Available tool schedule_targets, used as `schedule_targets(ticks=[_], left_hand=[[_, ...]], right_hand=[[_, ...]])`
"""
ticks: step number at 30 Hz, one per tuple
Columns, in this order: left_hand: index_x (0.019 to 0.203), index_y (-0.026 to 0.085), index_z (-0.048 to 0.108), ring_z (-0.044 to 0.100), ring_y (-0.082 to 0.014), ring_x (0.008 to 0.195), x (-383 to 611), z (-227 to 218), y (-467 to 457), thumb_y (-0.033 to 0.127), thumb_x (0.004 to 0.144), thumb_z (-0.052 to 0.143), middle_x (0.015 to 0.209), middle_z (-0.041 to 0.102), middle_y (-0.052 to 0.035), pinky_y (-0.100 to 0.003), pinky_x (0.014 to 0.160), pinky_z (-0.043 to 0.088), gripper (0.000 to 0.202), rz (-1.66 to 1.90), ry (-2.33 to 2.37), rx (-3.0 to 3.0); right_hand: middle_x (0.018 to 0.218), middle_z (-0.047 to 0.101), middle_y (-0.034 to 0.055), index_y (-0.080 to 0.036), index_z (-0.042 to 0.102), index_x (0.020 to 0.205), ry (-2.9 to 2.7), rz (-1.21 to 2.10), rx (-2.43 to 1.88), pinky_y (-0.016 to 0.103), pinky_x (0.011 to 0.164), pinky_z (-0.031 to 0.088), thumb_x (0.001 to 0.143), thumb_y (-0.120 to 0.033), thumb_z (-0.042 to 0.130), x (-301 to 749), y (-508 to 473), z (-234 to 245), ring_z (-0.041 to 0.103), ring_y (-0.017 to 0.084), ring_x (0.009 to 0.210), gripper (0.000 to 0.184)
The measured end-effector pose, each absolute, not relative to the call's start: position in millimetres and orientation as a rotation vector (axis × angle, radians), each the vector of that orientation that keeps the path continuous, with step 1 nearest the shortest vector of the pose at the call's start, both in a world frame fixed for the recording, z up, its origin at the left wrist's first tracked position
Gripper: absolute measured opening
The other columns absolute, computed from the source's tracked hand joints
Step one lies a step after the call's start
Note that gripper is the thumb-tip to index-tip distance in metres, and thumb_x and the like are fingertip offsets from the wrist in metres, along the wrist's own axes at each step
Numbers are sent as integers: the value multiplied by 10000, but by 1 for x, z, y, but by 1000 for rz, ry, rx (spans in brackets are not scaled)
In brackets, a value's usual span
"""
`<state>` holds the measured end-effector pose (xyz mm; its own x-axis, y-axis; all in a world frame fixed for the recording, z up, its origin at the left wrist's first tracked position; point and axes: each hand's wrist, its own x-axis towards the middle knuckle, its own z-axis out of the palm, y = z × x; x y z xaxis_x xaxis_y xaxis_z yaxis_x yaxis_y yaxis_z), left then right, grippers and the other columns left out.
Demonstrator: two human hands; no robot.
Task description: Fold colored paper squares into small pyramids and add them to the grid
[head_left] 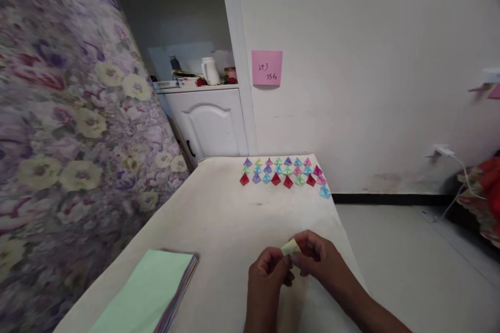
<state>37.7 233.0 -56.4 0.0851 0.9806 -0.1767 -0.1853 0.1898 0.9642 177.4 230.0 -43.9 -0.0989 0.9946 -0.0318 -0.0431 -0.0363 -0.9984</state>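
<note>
A small folded piece of pale yellow paper point(289, 247) is pinched between both my hands above the table. My left hand point(269, 269) grips its left side with thumb and fingers. On the right side, my right hand point(315, 255) closes its thumb and fingers on the same paper. The thumbs meet near its lower edge and hide part of it. Farther back on the table stand rows of small folded paper shapes point(275, 179) in red, purple, blue, green, yellow and pink.
A stack of coloured paper point(146, 291), pale green on top, lies at the table's point(219, 218) front left. A floral curtain point(86, 166) hangs to the left. Behind are a white cabinet point(211, 125) with a white jug point(211, 71) and a wall with a pink note point(267, 67).
</note>
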Motion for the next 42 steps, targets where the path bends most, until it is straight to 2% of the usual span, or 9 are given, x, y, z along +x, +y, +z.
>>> schedule_targets(ticks=[4, 9, 14, 19, 22, 25, 30, 36, 42], left_hand=[[658, 160, 547, 542, -121, 472, 38, -62, 230, 379, 671, 700, 485, 611, -1, -216, 500, 402, 268, 1087, 1120, 985], [790, 143, 575, 596, -133, 500, 44, -60, 222, 423, 760, 615, 616, 641, -22, -228, 492, 429, 285, 991, 943, 997], [654, 128, 569, 555, -101, 448, 46, -51, 213, 402, 776, 604, 533, 617, -14, -199, 464, 400, 301, 1020, 994, 1065], [646, 121, 576, 553, -101, 428, 41, -42, 208, 403, 748, 636, 542, 624, -15, -198, 446, 391, 305, 981, 979, 1102], [718, 108, 615, 587, -116, 467, 39, -35, 213, 459, 769, 592, 633, 663, -50, -211, 469, 412, 355, 955, 963, 1062], [813, 112, 637, 619, -129, 529, 38, -30, 225, 510, 795, 527, 727, 690, -75, -218, 499, 428, 413, 1005, 955, 966], [704, 115, 627, 559, -111, 441, 37, -39, 242, 482, 695, 660, 531, 644, -33, -204, 461, 397, 368, 936, 996, 1014], [622, 129, 580, 546, -99, 416, 35, -64, 243, 437, 652, 707, 557, 646, -24, -195, 422, 378, 335, 942, 998, 960], [631, 124, 598, 531, -95, 409, 34, -71, 241, 403, 652, 709, 529, 636, -21, -198, 424, 385, 301, 992, 1053, 913]], right_hand=[[582, 520, -34, -156, 561, 691, -1278, 1246, -1204, 214, 508, 395, 744, -310, 625, 177, 229, -42, 479, 99, 539, 175], [517, 542, -46, -166, 533, 715, -1300, 1241, -1170, 215, 480, 372, 768, -274, 581, 174, 225, -38, 484, 97, 464, 129], [480, 531, -60, -179, 493, 719, -1273, 1310, -1054, 216, 468, 360, 763, -254, 551, 174, 222, -36, 474, 97, 433, 105], [506, 485, -63, -159, 511, 659, -1301, 1258, -1047, 207, 478, 300, 686, -294, 634, 180, 221, -31, 400, 78, 469, 185], [493, 425, -76, -160, 503, 647, -1242, 1282, -1033, 206, 473, 266, 685, -304, 628, 183, 225, -33, 349, 72, 467, 194], [524, 424, -68, -163, 493, 644, -1149, 1284, -1015, 209, 483, 265, 699, -297, 607, 184, 231, -38, 345, 75, 490, 185], [527, 399, -70, -172, 476, 626, -1115, 1299, -1072, 209, 482, 262, 692, -316, 621, 181, 239, -44, 331, 76, 492, 215], [519, 398, -75, -175, 458, 618, -1199, 1308, -1122, 214, 494, 280, 689, -307, 639, 175, 240, -51, 352, 78, 494, 235], [570, 458, -53, -147, 558, 733, -1271, 1303, -1155, 222, 519, 305, 718, -302, 634, 180, 242, -56, 394, 88, 523, 174]])
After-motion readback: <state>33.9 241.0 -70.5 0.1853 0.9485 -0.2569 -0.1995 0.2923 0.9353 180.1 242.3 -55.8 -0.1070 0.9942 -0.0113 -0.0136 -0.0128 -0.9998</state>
